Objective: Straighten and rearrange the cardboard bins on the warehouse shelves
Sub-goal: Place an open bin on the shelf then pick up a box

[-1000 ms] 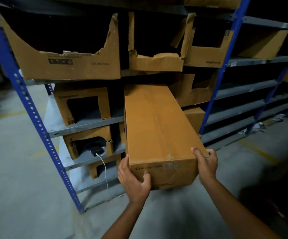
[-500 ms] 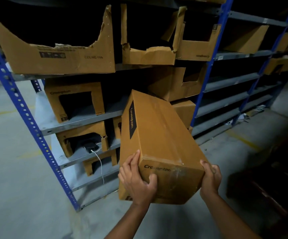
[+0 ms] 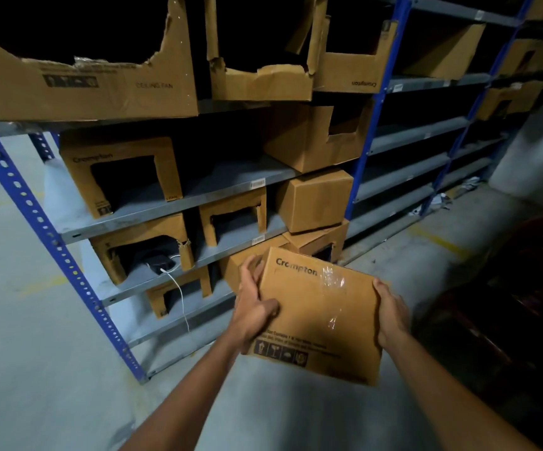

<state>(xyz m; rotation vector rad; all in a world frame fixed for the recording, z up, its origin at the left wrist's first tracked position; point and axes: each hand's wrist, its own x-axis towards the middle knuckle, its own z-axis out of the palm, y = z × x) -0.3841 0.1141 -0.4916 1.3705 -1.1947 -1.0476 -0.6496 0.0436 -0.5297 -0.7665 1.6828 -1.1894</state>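
The blue-posted shelf rack (image 3: 52, 237) holds torn cardboard bins; just before its lowest shelves, a sealed Crompton box (image 3: 320, 315) is mid-relocation; left hand (image 3: 253, 307) and right hand (image 3: 392, 312) clamp its sides with curled fingers; next it needs a free slot.

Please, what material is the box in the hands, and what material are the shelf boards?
The box looks like plain brown cardboard, matte, with printed text and a glossy strip of clear tape. The shelf boards seem to be grey sheet metal, smooth and dull, though the coating cannot be judged.

Matt brown cardboard box (image 3: 322, 317) with glossy clear tape (image 3: 334, 281); grey metal shelves (image 3: 231, 187), torn cardboard bins (image 3: 84, 89)
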